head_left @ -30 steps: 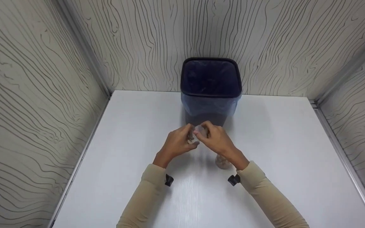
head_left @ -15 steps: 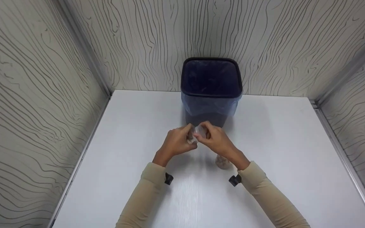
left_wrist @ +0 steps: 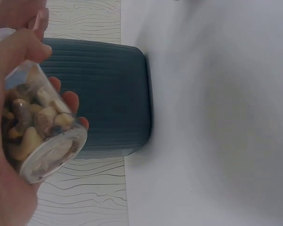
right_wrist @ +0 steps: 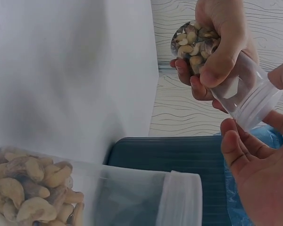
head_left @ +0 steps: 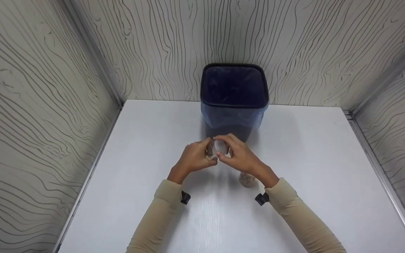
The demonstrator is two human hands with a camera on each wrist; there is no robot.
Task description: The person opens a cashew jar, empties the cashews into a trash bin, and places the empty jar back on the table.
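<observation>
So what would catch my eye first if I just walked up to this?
Two hands meet over the white table: the left hand grips a clear jar of nuts, the right hand fingers its white lid. Just behind stands a dark bin with a blue liner, and a second jar of nuts stands under the right wrist.

1. Two arms show in the head view, both in long, close-fitting sleeves of plain beige cloth, without print or pattern.
2. The left sleeve point(head_left: 155, 221) ends in a snug cuff at the wrist; the cloth creases softly along the forearm.
3. The right sleeve point(head_left: 302, 219) matches it in colour and cut.
4. A small black wrist camera point(head_left: 185, 197) sits just beside the left cuff.
5. A second black camera point(head_left: 261, 199) sits just beside the right cuff.
6. The left hand point(head_left: 195, 159) and right hand point(head_left: 241, 158) are bare: no gloves, rings or watch visible.
</observation>
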